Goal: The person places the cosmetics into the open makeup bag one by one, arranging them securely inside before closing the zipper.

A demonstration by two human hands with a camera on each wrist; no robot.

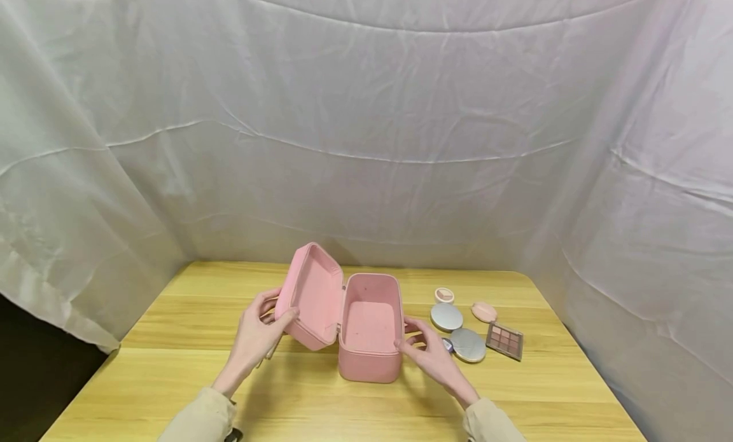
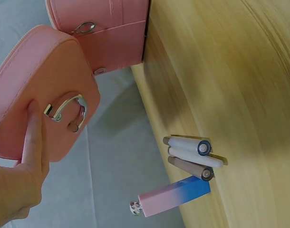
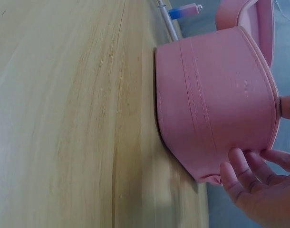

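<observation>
A pink makeup case (image 1: 371, 366) stands on the table with its lid (image 1: 312, 289) swung out to the left; the case's inside holds nothing. My left hand (image 1: 254, 334) grips the lid, thumb at its near rim and the other fingers on the outer face. In the left wrist view, fingers lie along that face beside a metal-ended carry handle (image 2: 64, 104). At the right side of the case, my right hand (image 1: 429, 356) holds the rim by the thumb. Its other fingers (image 3: 240, 166) rest against the outer wall in the right wrist view.
Right of the case lie two silver round compacts (image 1: 446, 317), a small round palette (image 1: 443, 295), a pale pink oval item (image 1: 483, 312) and an eyeshadow palette (image 1: 504, 341). Several pen-like tubes (image 2: 188, 145) and a pink-and-blue tube (image 2: 173, 194) lie left of the case. Grey cloth (image 1: 366, 194) hangs behind the table.
</observation>
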